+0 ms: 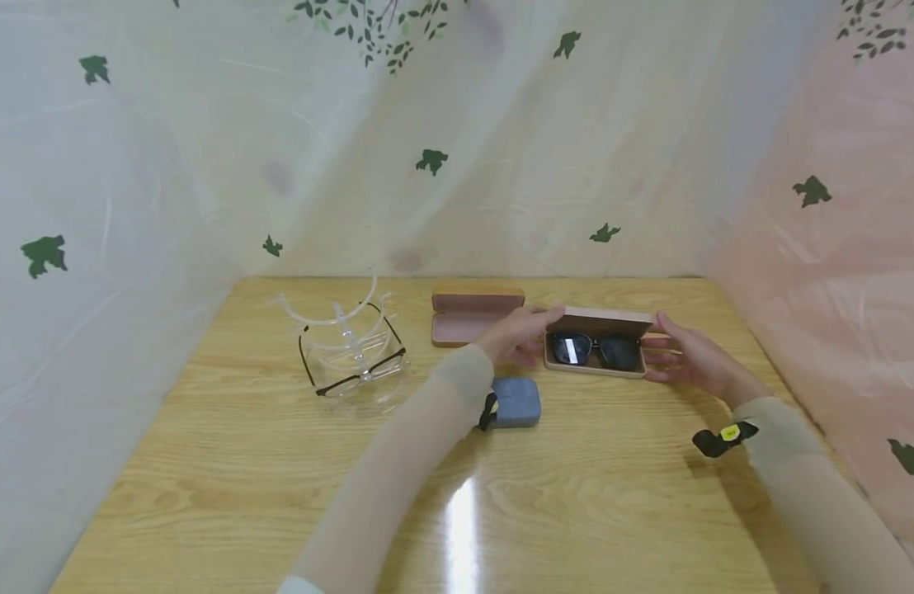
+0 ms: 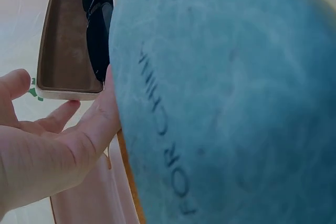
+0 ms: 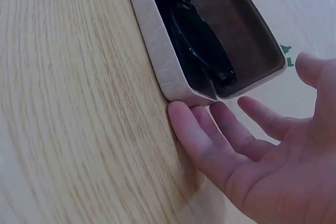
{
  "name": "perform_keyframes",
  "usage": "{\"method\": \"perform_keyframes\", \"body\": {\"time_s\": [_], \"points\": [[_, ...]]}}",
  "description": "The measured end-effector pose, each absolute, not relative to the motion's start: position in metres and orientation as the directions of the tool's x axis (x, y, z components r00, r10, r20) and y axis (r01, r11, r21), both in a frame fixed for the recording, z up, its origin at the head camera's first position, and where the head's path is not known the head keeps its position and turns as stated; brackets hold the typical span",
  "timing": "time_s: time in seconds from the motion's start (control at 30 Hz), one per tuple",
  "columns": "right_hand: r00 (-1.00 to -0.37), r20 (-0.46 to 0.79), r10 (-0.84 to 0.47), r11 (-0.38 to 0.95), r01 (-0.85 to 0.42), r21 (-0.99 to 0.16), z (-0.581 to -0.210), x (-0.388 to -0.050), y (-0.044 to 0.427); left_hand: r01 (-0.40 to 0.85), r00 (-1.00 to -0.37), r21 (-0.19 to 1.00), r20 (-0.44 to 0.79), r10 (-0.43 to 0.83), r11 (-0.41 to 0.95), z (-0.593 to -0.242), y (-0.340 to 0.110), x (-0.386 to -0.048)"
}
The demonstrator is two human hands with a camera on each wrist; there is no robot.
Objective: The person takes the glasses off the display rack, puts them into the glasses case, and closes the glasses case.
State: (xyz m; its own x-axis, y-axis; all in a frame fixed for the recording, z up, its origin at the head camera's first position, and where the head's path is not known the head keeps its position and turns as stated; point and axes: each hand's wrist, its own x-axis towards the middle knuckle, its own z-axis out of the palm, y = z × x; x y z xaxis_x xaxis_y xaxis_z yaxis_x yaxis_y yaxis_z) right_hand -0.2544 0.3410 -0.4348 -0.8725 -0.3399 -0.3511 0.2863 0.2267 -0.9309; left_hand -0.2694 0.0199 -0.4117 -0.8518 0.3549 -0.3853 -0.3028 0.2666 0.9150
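Observation:
An opened eyeglass case (image 1: 607,318) sits toward the back right of the table, its lid raised. Dark sunglasses (image 1: 618,353) lie inside it, also visible in the right wrist view as black lenses (image 3: 202,43). My left hand (image 1: 515,332) is at the case's left end; in the left wrist view its fingers (image 2: 97,124) reach that end, the thumb apart from the lid. At the opposite end is my right hand (image 1: 698,359), fairly straight fingertips (image 3: 181,114) touching the base's end. The right thumb stands off the lid in the right wrist view.
Behind my left hand stands another open case (image 1: 457,328), pinkish inside. A small blue case (image 1: 518,402) lies under my left wrist. Dark-framed glasses (image 1: 346,384) hang on a clear display stand (image 1: 346,332) at left. Patterned cloth (image 1: 494,206) encloses the table (image 1: 576,503).

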Motion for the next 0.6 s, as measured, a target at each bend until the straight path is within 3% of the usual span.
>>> {"method": "perform_keyframes", "body": {"time_s": [0.3,0.6], "points": [[-0.867,-0.402,-0.293,0.204,0.354,-0.913,-0.4358,-0.2582,0.3377,-0.312,-0.865,0.917,-0.383,0.325,0.250,-0.4121,0.0251,-0.2664],[-0.840,-0.450,-0.303,0.276,0.374,-0.885,-0.4370,-0.2621,0.3364,-0.333,-0.871,0.906,-0.401,0.284,0.260,-0.4178,0.0271,-0.2688]]}}
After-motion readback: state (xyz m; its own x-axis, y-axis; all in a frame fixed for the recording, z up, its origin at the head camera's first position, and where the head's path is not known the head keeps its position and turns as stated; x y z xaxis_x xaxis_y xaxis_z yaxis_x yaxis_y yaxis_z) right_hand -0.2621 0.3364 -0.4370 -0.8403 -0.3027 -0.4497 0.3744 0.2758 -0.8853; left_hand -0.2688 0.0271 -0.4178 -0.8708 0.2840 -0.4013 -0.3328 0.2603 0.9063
